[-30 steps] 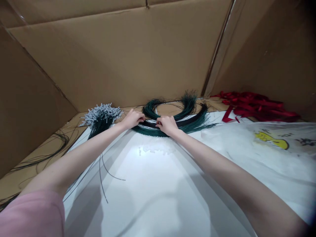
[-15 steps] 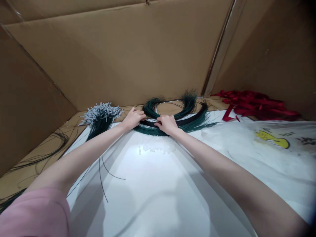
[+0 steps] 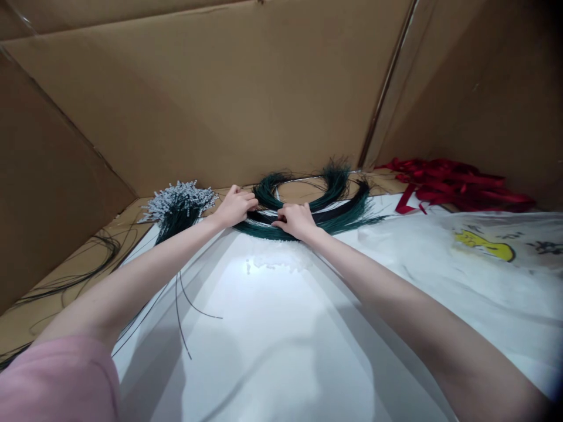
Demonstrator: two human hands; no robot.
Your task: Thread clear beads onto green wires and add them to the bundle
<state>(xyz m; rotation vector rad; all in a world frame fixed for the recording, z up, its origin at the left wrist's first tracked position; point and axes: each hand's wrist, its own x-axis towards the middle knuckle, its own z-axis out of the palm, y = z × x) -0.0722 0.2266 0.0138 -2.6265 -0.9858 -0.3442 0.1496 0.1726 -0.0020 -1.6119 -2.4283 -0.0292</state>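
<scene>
Two hands (image 3: 238,207), two curved strand bundles (image 3: 347,218), one white-tipped bunch (image 3: 178,205), one ribbon heap (image 3: 460,186)

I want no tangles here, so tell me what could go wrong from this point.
The splayed ends of the curved, thin dark-green strands at the right hand might tangle. The left hand, close to the dark-green bundle with grey-white tips, could knock it. Two thin, dark wire-like strands on the smooth white surface might get snagged.
</scene>
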